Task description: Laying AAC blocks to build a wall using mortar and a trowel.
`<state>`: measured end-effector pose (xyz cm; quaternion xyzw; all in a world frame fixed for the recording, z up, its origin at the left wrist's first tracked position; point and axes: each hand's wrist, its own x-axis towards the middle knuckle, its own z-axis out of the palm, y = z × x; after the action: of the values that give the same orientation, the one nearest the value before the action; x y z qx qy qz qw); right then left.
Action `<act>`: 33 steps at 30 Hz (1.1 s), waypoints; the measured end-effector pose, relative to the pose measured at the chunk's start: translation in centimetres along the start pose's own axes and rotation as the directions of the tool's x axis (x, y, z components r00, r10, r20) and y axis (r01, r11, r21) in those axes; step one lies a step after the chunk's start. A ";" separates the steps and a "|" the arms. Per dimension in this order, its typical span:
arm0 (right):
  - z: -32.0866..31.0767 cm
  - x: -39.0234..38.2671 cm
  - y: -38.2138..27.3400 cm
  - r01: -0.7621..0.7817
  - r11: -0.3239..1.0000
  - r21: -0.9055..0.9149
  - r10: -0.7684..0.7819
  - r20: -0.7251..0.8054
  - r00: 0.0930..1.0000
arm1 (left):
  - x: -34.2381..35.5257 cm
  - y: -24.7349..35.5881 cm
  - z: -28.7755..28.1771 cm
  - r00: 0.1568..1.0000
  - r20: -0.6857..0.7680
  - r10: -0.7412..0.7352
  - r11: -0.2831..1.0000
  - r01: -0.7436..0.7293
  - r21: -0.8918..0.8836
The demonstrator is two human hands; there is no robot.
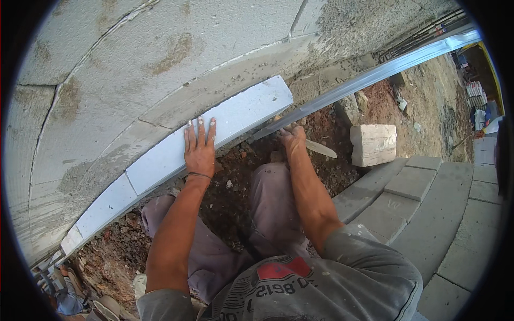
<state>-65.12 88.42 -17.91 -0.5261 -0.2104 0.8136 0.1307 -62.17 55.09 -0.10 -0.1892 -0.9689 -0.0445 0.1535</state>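
Note:
My left hand [200,152] lies flat on a pale block [214,125], fingers spread across its top face. This block is set in a row along the foot of the wall, with a shorter pale block [107,200] butted against its left end. My right hand [292,135] is low beside the block's right end, fingers curled; what they grip is mostly hidden. Close by it, a long metal bar [369,80] slants up to the far right. A flat, pale, tapered piece [321,149] sticks out to the right behind my right wrist; I cannot tell whether my hand holds it.
A tall block wall [160,59] rises ahead. Loose dark soil [230,187] lies between my knees. A worn whitish block [373,144] stands at the right, near a low wall of grey blocks [455,214]. Bundled materials [475,95] are at the far right.

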 end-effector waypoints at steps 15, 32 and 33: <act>0.2 -3.7 1.0 -0.217 0.961 -0.172 0.240 0.123 0.963 | -2.2 -3.2 -0.7 0.995 0.083 -0.055 0.998 0.051 0.041; 0.4 -1.8 -4.3 0.013 0.975 -0.222 -0.011 0.010 1.000 | 0.4 0.1 0.8 0.999 0.000 -0.044 0.999 0.044 -0.018; 1.1 -2.9 -3.0 -0.009 0.974 -0.228 0.011 0.008 1.000 | -0.2 -0.3 0.7 0.998 0.031 -0.052 0.999 0.052 -0.006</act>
<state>-64.96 89.58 -13.80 -0.5347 -0.3003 0.7872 0.0642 -62.31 54.86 -0.85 -0.1650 -0.9756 -0.0486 0.1365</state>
